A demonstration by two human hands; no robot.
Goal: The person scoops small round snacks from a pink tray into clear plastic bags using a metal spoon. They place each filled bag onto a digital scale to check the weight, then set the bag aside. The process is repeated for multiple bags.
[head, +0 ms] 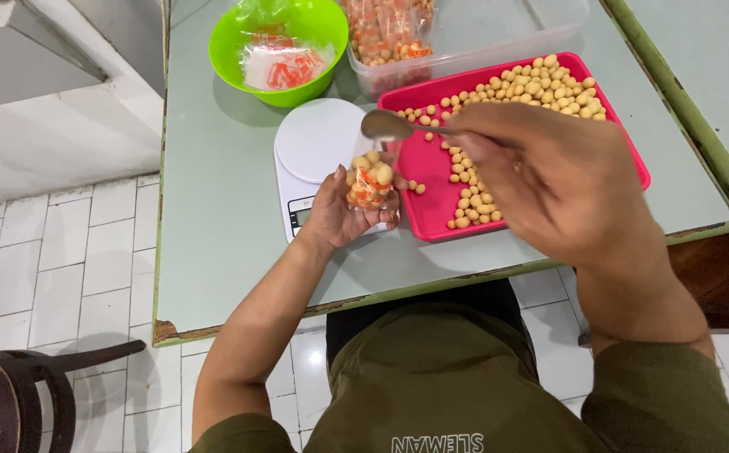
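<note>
Our left hand cups a small clear plastic pouch of round tan snack balls above the white digital kitchen scale, mid-desk. Our right hand pinches a metal spoon, its bowl over the pouch mouth. We judge the pouch light, soft and slippery, the film crushable; best held low around its filled body. The shallow pink plastic tray sits toward the desk's near right edge.
</note>
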